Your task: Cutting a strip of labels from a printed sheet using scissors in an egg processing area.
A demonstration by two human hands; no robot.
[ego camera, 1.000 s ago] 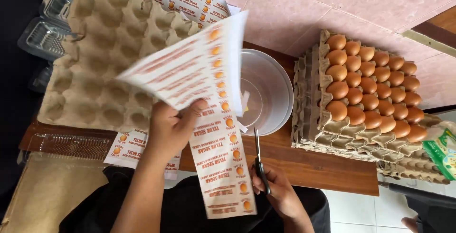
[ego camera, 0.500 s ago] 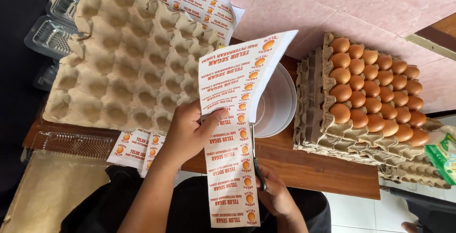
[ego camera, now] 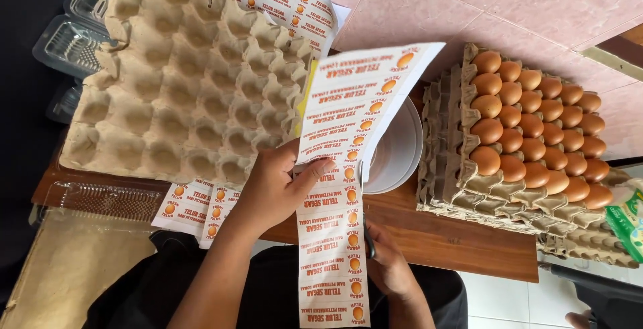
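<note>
Head view — label sheet [ego camera: 348,135] pinched in left hand [ego camera: 271,185], scissors [ego camera: 368,238] gripped in right hand [ego camera: 388,269] beneath.

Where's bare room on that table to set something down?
Only one bare strip of wooden table: front edge, below the stack of full egg trays and white bowl. Elsewhere it's crowded: empty egg tray and label sheets cover the left.

The right hand [ego camera: 388,269] is largely covered by the label sheet [ego camera: 348,141], so its grip on the scissors [ego camera: 368,238] cannot be made out. The white bowl [ego camera: 398,151] is half hidden behind the sheet. The clear plastic boxes [ego camera: 70,41] are cut off at the left edge.
</note>
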